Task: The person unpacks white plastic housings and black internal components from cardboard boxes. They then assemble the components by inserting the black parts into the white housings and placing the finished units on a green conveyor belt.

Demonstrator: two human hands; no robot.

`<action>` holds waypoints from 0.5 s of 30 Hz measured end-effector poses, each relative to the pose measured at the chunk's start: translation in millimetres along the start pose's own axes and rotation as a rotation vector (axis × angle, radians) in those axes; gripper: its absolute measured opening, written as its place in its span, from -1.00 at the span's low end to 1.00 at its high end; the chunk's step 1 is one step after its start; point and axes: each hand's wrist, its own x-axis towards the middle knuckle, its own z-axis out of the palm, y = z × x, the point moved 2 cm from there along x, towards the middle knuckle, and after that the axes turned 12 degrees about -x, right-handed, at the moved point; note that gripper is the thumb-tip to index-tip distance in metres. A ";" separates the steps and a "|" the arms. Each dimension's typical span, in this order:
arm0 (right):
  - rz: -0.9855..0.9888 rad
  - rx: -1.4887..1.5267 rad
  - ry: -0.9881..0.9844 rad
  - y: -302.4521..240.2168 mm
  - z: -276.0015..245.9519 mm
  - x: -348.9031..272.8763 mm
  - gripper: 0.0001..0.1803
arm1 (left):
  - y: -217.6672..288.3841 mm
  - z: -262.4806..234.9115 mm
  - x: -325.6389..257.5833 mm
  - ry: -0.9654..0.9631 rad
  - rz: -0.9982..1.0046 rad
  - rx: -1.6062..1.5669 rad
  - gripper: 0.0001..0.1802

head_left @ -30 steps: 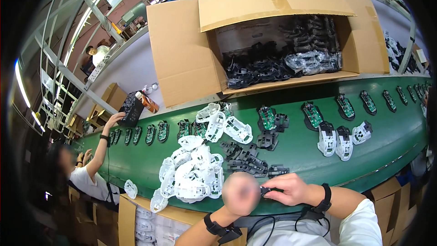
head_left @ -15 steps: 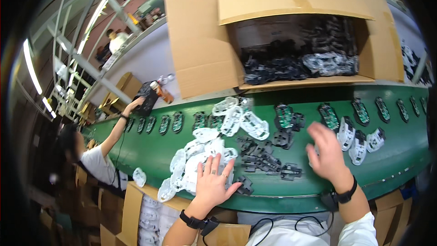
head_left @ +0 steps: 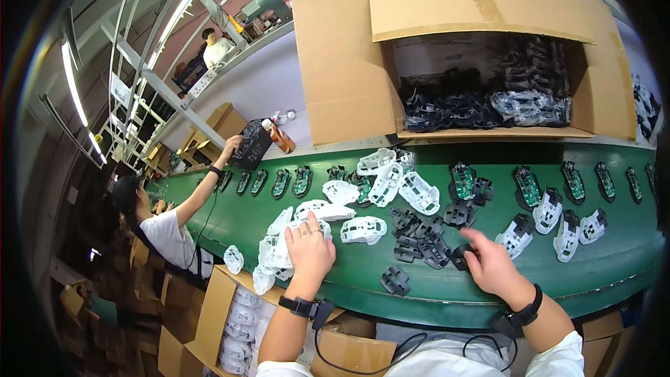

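Note:
My left hand (head_left: 309, 250) lies palm down on a heap of white plastic shells (head_left: 273, 246), its fingers stretched over the top pieces. My right hand (head_left: 494, 267) has thumb and fingers closed on a small black plastic part (head_left: 460, 257), just right of a pile of similar black clip-like parts (head_left: 422, 237). One loose black part (head_left: 396, 281) lies nearer me. A white shell (head_left: 363, 230) sits between the heap and the black pile. To the right of my right hand are several white shells fitted with black parts (head_left: 515, 236).
Dark bases with green circuit boards (head_left: 527, 187) stand in a row along the green conveyor belt (head_left: 600, 272). Behind it is an open cardboard box (head_left: 335, 70) of bagged parts. A co-worker (head_left: 171, 227) reaches toward a black box (head_left: 251, 145) at left. A carton of white shells (head_left: 237, 328) stands below.
My right hand has come down and left, and now holds a black part. My left hand has shifted over the white heap, which has spread out. The whole view has swung left.

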 end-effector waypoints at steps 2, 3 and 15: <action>-0.245 -0.418 0.178 -9.6 -2.9 -2.2 -0.58 | 8.5 -9.9 -7.4 0.156 0.067 -0.285 -0.13; -0.204 -0.391 0.152 -11.3 -4.7 -2.3 -0.52 | 10.5 -11.9 -10.3 0.221 0.099 -0.465 -0.15; -0.448 -0.463 -0.024 -22.8 2.3 -7.7 -0.52 | 129.7 -15.5 -50.5 -0.558 -0.214 -2.430 -0.34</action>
